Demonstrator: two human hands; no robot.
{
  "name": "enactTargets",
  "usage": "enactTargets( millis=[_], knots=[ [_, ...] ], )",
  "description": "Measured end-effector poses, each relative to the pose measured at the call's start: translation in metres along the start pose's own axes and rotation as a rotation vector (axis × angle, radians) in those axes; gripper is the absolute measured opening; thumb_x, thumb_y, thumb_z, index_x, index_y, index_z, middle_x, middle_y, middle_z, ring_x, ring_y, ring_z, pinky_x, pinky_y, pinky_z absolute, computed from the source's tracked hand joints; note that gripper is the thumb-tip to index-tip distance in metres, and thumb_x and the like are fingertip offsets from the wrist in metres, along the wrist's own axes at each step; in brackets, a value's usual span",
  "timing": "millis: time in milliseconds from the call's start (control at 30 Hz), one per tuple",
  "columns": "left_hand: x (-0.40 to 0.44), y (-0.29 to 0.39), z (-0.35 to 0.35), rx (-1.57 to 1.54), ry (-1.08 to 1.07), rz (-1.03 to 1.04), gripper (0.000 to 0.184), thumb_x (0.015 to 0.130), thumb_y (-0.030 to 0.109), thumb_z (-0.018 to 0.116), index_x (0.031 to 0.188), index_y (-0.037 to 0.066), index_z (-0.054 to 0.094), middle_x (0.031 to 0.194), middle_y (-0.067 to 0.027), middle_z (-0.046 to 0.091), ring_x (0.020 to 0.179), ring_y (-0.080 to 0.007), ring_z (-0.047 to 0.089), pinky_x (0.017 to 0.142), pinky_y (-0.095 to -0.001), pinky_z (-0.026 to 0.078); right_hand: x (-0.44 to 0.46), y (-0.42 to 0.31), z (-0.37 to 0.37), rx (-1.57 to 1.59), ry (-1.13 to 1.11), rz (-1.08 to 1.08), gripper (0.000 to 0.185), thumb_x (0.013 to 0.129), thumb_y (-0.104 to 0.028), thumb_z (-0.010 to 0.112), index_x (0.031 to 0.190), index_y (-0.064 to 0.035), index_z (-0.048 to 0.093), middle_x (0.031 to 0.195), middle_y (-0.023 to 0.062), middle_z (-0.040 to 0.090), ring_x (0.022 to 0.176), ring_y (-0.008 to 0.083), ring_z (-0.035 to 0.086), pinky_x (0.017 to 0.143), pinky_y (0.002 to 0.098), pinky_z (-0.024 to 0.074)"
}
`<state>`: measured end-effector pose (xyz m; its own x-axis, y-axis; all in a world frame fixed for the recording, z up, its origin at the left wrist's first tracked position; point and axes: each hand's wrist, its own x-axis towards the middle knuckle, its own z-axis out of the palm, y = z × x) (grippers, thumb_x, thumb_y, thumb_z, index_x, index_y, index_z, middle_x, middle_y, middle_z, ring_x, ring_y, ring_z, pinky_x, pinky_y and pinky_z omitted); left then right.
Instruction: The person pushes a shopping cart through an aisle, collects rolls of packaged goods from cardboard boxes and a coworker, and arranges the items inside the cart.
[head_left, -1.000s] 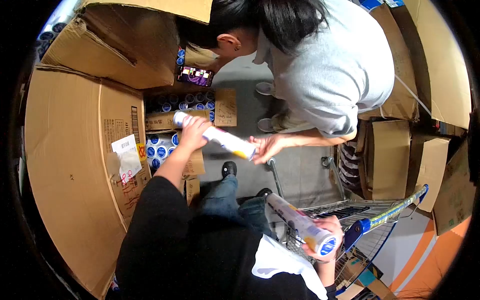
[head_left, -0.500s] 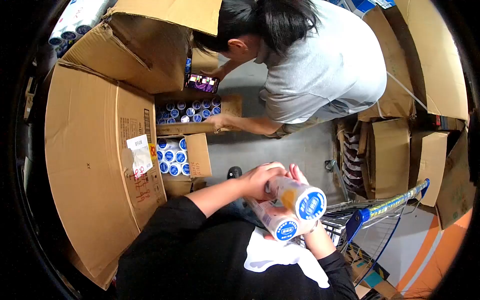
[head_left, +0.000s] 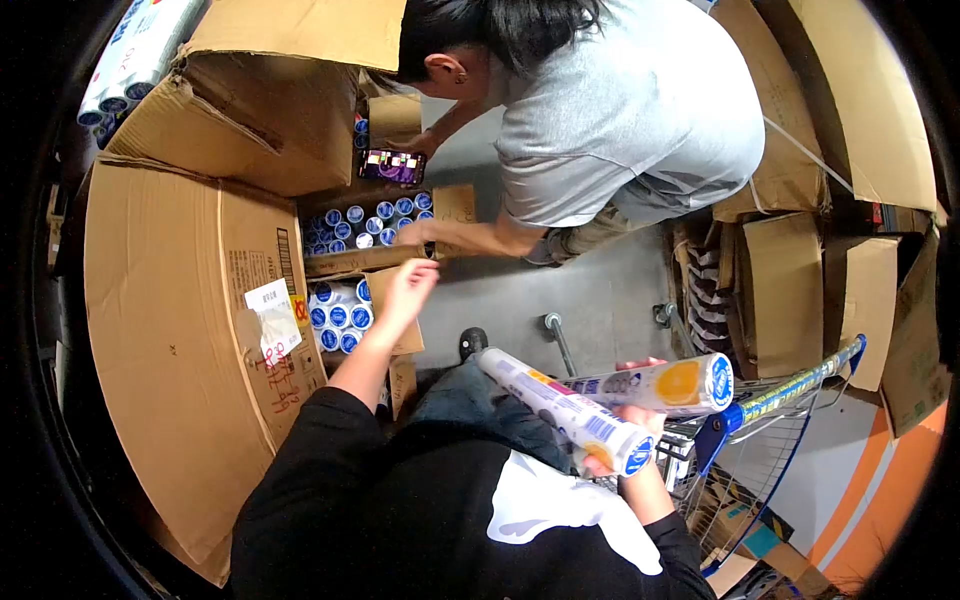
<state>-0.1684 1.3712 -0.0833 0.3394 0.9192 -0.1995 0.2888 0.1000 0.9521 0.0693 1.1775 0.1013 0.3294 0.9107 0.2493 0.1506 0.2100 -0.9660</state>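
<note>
My right hand point(head_left: 635, 415) is wrapped round two long tube-shaped packs at the right of the head view. The lower white pack point(head_left: 570, 405) has a barcode and a round blue end label. The upper pack point(head_left: 660, 387) shows an orange fruit print and a similar blue end. Their exact contents cannot be made out. My left hand point(head_left: 408, 290) is empty, its fingers loosely bent and apart, above the flap of an open carton point(head_left: 408, 340). Several blue-ended tube packs point(head_left: 340, 316) lie in that carton, just left of my left hand.
A co-worker in a grey shirt point(head_left: 640, 110) bends over another carton point(head_left: 365, 262) of blue-ended packs, holding a phone point(head_left: 392, 167). Large cardboard boxes point(head_left: 180, 350) line the left. A shopping cart point(head_left: 745, 430) stands at my right, with more cartons point(head_left: 785, 300) behind it.
My left hand has let go of the tube packs and moved left toward the cartons. The packs now rest in my right hand alone, turned and shifted right.
</note>
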Motion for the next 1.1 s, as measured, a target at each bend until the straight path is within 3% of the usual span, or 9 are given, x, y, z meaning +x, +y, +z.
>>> enactTargets(
  millis=[200,367,533,733,800,867,900,1000,1100],
  knots=[
    [0.014,-0.041,-0.052,0.204,0.399,-0.196,0.027,0.070,0.010,0.060,0.094,0.003,0.051,0.075,-0.0051,0.058,0.067,-0.0126,0.055,0.061,-0.0244,0.044,-0.006,-0.015,-0.015,-0.152,-0.039,-0.119,0.055,0.041,-0.035,0.078,0.085,-0.0155,0.053,0.109,0.0129,0.033,0.103,0.0302,0.036,0.085,0.0439,0.0341],
    [0.028,-0.048,-0.060,0.617,0.100,0.122,0.067,0.053,0.019,0.072,0.111,0.009,0.041,0.110,-0.0129,0.042,0.101,-0.0257,0.044,0.083,-0.0340,0.037,-0.017,-0.019,-0.022,-0.183,-0.043,-0.137,0.057,0.039,-0.035,0.079,0.086,-0.0159,0.052,0.109,0.0118,0.032,0.103,0.0294,0.036,0.085,0.0438,0.0346],
    [0.050,-0.058,-0.056,0.896,-0.102,-0.083,0.067,0.053,0.023,0.071,0.113,0.013,0.041,0.113,-0.0068,0.042,0.105,-0.0249,0.041,0.086,-0.0355,0.036,-0.020,-0.019,-0.025,-0.215,-0.008,-0.137,0.060,0.038,-0.035,0.080,0.087,-0.0163,0.051,0.109,0.0108,0.032,0.104,0.0286,0.035,0.085,0.0437,0.0351],
    [0.072,-0.056,-0.026,0.936,-0.338,0.100,0.086,0.043,0.030,0.075,0.118,0.015,0.037,0.120,-0.0081,0.038,0.112,-0.0257,0.035,0.092,-0.0376,0.030,-0.029,-0.045,-0.037,-0.255,0.100,-0.167,0.064,0.036,-0.036,0.080,0.089,-0.0167,0.051,0.109,0.0095,0.031,0.104,0.0277,0.035,0.084,0.0435,0.0358],
    [0.081,-0.065,-0.015,0.762,-0.333,0.249,0.085,0.041,0.021,0.077,0.116,0.014,0.038,0.120,-0.0086,0.038,0.111,-0.0257,0.036,0.092,-0.0373,0.031,-0.036,-0.064,-0.054,-0.233,0.144,-0.173,0.065,0.035,-0.036,0.081,0.089,-0.0169,0.051,0.109,0.0091,0.031,0.104,0.0274,0.034,0.084,0.0435,0.0360],
    [0.077,-0.042,0.002,0.863,-0.263,0.287,0.083,0.042,0.018,0.076,0.116,0.014,0.039,0.120,-0.0088,0.038,0.113,-0.0259,0.034,0.092,-0.0375,0.031,-0.043,-0.098,-0.078,0.105,0.336,0.159,0.101,0.031,-0.031,0.083,0.113,-0.0117,0.028,0.108,0.0087,0.032,0.102,0.0239,0.039,0.086,0.0452,0.0372],
    [0.085,-0.051,0.017,0.865,-0.289,0.293,0.081,0.045,0.017,0.074,0.117,0.015,0.038,0.122,-0.0083,0.037,0.114,-0.0265,0.032,0.093,-0.0382,0.029,-0.087,-0.070,-0.102,0.682,0.491,0.085,0.104,0.031,-0.033,0.083,0.116,-0.0086,0.027,0.104,0.0117,0.042,0.101,0.0263,0.043,0.084,0.0467,0.0368],
    [0.080,-0.021,0.032,1.087,-0.234,0.332,0.063,0.055,0.017,0.065,0.113,0.015,0.041,0.121,-0.0074,0.038,0.115,-0.0261,0.032,0.094,-0.0405,0.024,-0.045,-0.160,-0.157,0.194,0.491,-0.040,0.077,0.040,-0.040,0.079,0.101,-0.0083,0.046,0.114,0.0182,0.037,0.103,0.0320,0.041,0.084,0.0483,0.0388],
    [0.085,-0.053,0.031,1.071,-0.204,0.566,0.028,0.063,0.014,0.056,0.091,0.009,0.052,0.092,-0.0098,0.052,0.092,-0.0279,0.047,0.083,-0.0391,0.031,-0.102,-0.205,-0.230,0.022,0.532,-0.226,0.069,0.044,-0.049,0.074,0.097,-0.0132,0.049,0.121,0.0260,0.026,0.110,0.0377,0.034,0.089,0.0497,0.0336]
  ],
)
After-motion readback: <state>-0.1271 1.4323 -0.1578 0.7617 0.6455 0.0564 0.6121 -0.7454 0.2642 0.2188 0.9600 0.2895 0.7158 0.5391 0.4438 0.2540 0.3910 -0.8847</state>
